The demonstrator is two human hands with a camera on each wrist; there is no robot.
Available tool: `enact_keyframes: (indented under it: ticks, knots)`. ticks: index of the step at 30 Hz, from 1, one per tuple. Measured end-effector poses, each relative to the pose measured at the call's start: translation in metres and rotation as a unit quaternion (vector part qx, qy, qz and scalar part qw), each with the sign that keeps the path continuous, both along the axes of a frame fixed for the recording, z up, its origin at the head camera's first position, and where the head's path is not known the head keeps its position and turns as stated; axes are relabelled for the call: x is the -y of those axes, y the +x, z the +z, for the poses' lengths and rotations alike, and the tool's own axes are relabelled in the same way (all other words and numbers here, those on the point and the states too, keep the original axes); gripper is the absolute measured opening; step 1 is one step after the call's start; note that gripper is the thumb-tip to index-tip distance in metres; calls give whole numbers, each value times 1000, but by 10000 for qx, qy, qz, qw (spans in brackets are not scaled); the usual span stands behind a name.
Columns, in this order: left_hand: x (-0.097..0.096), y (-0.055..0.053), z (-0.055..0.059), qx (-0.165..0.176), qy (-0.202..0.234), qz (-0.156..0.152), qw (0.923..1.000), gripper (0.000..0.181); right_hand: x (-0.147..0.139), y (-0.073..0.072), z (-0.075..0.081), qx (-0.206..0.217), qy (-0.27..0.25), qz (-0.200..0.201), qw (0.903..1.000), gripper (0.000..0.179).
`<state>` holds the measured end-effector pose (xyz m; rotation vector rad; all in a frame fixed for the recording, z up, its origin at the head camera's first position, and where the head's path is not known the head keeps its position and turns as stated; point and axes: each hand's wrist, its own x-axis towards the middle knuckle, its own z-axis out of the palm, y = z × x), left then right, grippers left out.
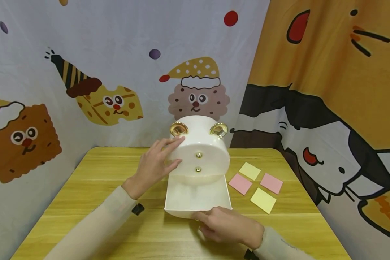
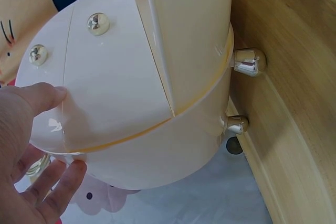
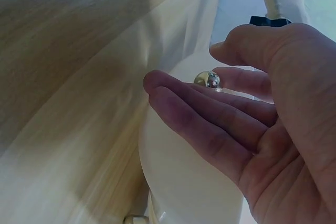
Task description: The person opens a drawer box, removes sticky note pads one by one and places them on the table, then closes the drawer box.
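Observation:
A white, round-fronted storage box [image 1: 199,131] with gold ear-shaped pieces and small gold knobs stands on the table. Its bottom drawer [image 1: 198,195] is pulled out toward me, showing a bare white floor. My left hand [image 1: 152,164] rests against the box's left side; in the left wrist view the thumb [image 2: 50,98] lies on the front face and the other fingers touch the curved side. At the drawer's front is my right hand [image 1: 229,225]. In the right wrist view its fingers stretch fairly straight beside a gold knob [image 3: 208,80], with the thumb apart from it.
Right of the box, several sticky-note pads lie on the wooden table [image 1: 107,180]: pink [image 1: 240,184] and pale yellow [image 1: 263,200] ones. A curtain [image 1: 117,43] with cartoon prints hangs behind the table and along its sides.

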<state>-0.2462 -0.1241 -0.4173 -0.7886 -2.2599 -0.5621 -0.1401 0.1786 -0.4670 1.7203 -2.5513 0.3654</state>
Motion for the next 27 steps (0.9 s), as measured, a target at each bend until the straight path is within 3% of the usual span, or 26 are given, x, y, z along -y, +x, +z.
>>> enact_keyframes:
  ticks: [27]
  knots:
    - [0, -2, -3, -10, -21, 8, 10000, 85, -2, -2, 2, -155, 63, -219, 9996, 38]
